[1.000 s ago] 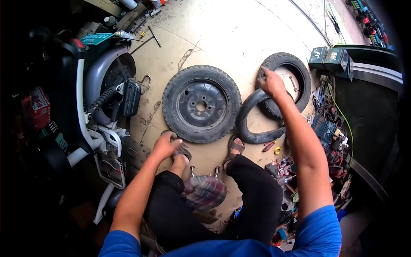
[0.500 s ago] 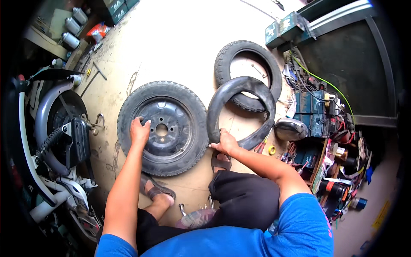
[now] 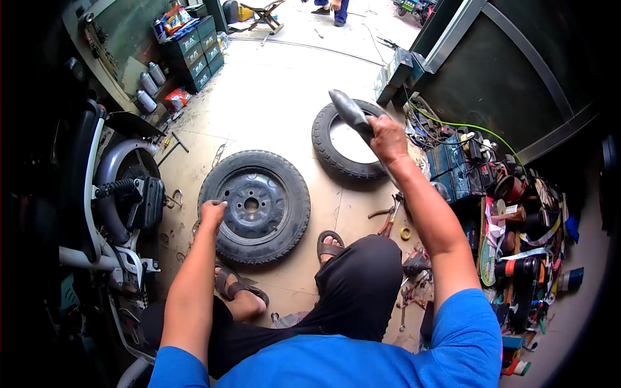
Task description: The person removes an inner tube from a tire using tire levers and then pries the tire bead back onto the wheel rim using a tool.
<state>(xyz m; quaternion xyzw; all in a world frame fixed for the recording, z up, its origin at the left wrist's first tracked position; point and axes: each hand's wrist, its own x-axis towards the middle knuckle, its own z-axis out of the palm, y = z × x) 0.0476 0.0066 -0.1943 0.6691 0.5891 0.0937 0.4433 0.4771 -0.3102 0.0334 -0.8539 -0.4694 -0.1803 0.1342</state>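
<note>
A wheel (image 3: pixel 284 223), a knobby black tyre on a black steel rim with a round centre hole, lies flat on the floor in front of me. My left hand (image 3: pixel 212 212) is closed at its left side, fingers curled where tyre meets rim. Up in the air to the right, my right hand (image 3: pixel 388 139) grips a black inner tube (image 3: pixel 349 111). The tube is seen nearly edge-on, and part of it is hidden behind my hand and forearm. Below and beyond it, a loose tyre (image 3: pixel 328 150) lies on the floor.
Pliers (image 3: pixel 388 223) and a yellow tape roll (image 3: pixel 405 233) lie near my right knee. Batteries, cables and tools crowd the right side. A scooter (image 3: pixel 123 187) stands at left; boxes (image 3: pixel 194 55) are stacked far left. Another person (image 3: pixel 339 13) is at the far doorway.
My right hand has lifted the inner tube off the floor and off the loose tyre, turning it edge-on. My left hand stays at the wheel. The view has tilted up toward the doorway.
</note>
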